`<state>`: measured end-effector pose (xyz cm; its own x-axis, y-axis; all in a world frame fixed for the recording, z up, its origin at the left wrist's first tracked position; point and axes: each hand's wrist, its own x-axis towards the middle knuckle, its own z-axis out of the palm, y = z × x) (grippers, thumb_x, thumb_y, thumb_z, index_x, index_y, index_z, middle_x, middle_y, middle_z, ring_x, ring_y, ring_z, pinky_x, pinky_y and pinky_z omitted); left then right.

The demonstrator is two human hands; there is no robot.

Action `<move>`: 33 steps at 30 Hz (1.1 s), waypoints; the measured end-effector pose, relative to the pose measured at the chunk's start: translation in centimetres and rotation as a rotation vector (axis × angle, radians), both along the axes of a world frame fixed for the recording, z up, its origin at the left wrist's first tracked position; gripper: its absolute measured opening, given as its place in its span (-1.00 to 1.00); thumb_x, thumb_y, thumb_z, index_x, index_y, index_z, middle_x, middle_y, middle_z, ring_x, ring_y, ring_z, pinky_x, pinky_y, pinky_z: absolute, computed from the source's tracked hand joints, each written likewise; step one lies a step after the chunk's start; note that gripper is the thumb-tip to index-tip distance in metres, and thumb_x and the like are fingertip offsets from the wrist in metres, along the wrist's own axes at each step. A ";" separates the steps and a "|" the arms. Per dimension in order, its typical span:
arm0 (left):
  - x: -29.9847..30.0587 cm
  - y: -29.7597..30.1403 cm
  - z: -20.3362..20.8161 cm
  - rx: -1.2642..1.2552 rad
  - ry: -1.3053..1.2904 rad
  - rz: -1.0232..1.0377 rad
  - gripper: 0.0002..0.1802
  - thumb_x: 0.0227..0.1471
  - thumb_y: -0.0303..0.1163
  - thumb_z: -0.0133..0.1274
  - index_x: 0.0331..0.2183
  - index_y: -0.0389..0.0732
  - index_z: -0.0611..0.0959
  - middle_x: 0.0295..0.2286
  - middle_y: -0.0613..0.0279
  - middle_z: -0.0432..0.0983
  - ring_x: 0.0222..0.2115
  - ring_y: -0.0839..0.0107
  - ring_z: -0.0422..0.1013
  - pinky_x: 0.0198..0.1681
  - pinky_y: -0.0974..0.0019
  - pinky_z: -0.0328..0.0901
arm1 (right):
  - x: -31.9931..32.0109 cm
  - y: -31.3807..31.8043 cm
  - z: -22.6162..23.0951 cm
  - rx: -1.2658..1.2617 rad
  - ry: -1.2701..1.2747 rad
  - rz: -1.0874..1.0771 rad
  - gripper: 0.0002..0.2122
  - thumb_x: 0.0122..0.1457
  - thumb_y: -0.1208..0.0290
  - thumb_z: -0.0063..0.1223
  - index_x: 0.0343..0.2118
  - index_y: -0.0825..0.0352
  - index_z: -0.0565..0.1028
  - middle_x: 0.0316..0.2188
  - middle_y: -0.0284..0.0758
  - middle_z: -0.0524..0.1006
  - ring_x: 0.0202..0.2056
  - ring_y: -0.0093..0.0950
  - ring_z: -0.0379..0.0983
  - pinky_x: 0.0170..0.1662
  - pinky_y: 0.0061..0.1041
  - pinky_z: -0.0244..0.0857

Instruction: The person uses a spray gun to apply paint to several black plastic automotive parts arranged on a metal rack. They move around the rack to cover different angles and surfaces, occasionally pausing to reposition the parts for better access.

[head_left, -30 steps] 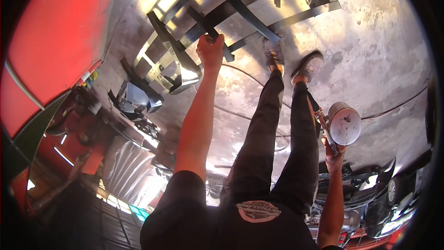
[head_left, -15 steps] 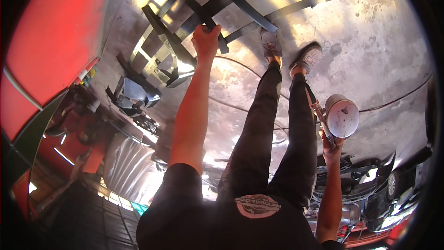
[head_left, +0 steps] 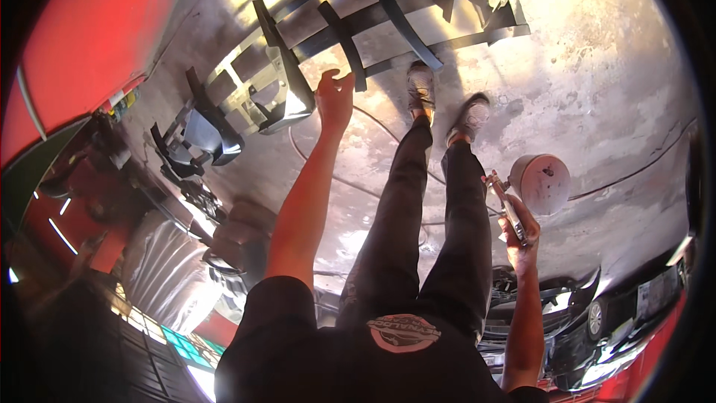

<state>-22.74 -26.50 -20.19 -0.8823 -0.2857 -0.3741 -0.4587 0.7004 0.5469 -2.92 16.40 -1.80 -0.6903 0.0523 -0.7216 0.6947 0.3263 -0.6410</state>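
Note:
My left hand point(head_left: 335, 97) is stretched forward with its fingers apart and slightly curled, nothing visible between them. Just past its fingertips lies a short dark curved strip point(head_left: 343, 43), resting across a dark rack point(head_left: 373, 19). A second, longer dark strip point(head_left: 403, 24) crosses the rack to the right of it. On the other side, my right hand point(head_left: 520, 233) is closed round the handle of a spray gun point(head_left: 510, 207). The gun's round cup point(head_left: 542, 185), pale and stained, sticks out to the right of the handle.
A dark angular panel point(head_left: 283, 60) leans at the rack's left end. More dark car parts point(head_left: 201, 130) lie on the floor further left. A hose point(head_left: 634, 179) runs over the concrete floor. Black bumpers and a wheel point(head_left: 594, 319) are at the lower right; a red panel point(head_left: 89, 37) rises at left.
My left hand has let go of the short dark strip and drawn back a little from it. The spray gun in my right hand has shifted slightly left in the view.

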 end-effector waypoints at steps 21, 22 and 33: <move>33.5 1.1 26.3 -0.050 -0.350 -0.091 -0.56 0.16 -0.26 0.19 0.05 -0.18 0.59 0.13 -0.10 0.39 0.12 -0.17 0.35 0.15 -0.09 0.31 | -6.2 -10.5 9.3 -0.249 0.501 0.169 -0.66 0.20 0.64 0.25 0.06 0.41 0.55 -0.18 -0.19 0.66 -0.17 -0.37 0.65 -0.10 -0.47 0.47; 33.8 0.0 26.3 -0.050 -0.329 -0.132 -0.56 0.16 -0.28 0.18 0.05 -0.18 0.60 0.11 -0.09 0.42 0.11 -0.15 0.36 0.16 -0.07 0.31 | -5.7 -11.7 8.9 -0.229 0.500 0.134 -0.66 0.20 0.64 0.25 0.05 0.41 0.55 -0.18 -0.20 0.67 -0.17 -0.38 0.65 -0.10 -0.47 0.47; 25.1 -12.0 25.2 0.426 -0.151 -0.512 -0.72 0.15 -0.39 0.15 -0.09 -0.22 0.70 -0.15 -0.04 0.62 -0.08 -0.07 0.50 0.03 0.03 0.38 | 3.9 -25.0 3.6 -0.147 0.313 -0.382 -0.74 0.33 0.20 0.15 -0.11 0.30 0.59 -0.53 -0.47 0.51 -0.55 -0.70 0.38 -0.53 -0.62 0.24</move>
